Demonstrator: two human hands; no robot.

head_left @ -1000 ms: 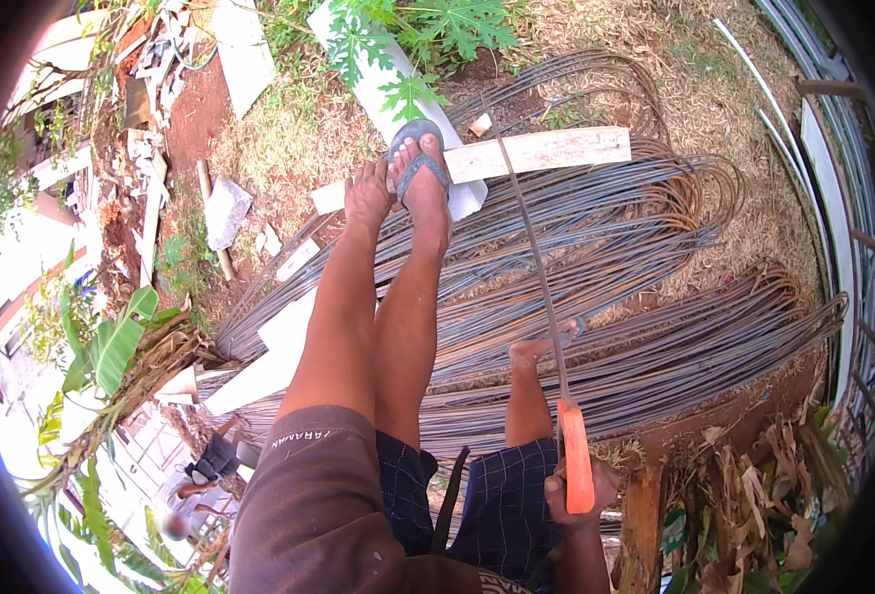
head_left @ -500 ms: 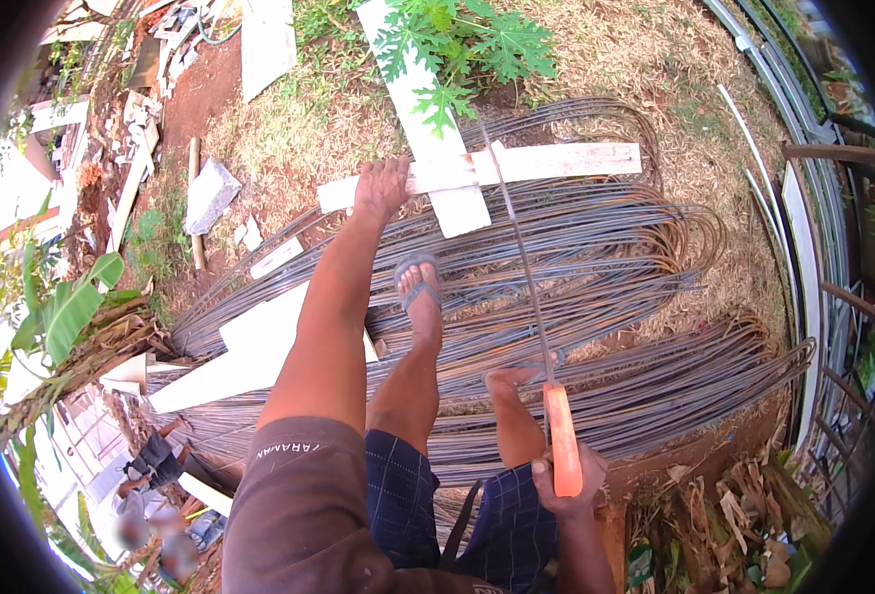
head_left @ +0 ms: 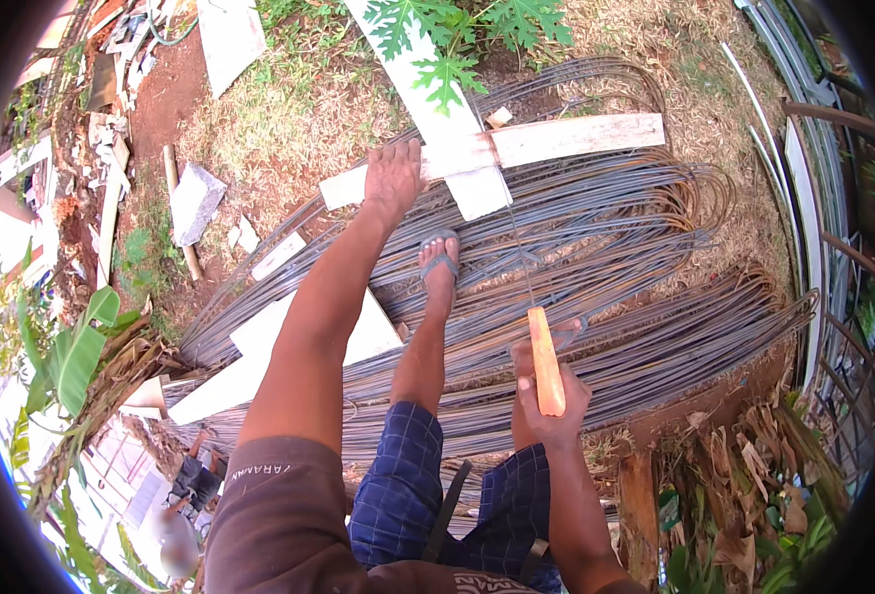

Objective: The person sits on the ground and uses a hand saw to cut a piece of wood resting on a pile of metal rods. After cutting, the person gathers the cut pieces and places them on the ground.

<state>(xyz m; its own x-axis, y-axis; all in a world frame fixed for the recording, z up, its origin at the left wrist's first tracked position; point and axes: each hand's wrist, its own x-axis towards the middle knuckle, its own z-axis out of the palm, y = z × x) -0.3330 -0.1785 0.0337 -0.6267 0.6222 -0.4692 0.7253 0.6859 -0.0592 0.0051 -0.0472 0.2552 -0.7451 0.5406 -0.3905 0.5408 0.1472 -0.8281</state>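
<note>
My right hand [head_left: 556,404] is wrapped around the orange handle of a hand saw [head_left: 546,361]. Its thin blade, seen nearly edge-on, runs forward to a whitish wooden board [head_left: 586,139] lying crosswise in front of me. My left hand [head_left: 395,178] presses on the left part of this board, palm down, fingers stretched out. Under the board, a long white plank [head_left: 482,193] runs away from me, and the blade meets the board close to where the two cross. My sandalled left foot [head_left: 438,255] stands on the bundled steel rods, nearer to me than the plank.
Bent bundles of steel rods [head_left: 606,243] spread under everything. A leafy plant [head_left: 447,74] overhangs the plank. White sheets [head_left: 358,337] lie left of my foot, and a pale stone block [head_left: 197,203] farther left. Metal rails line the right side. Another person is at lower left.
My right hand has pushed the saw forward, so the handle is now closer to the board. My left hand stays on the board. The whole view has shifted slightly.
</note>
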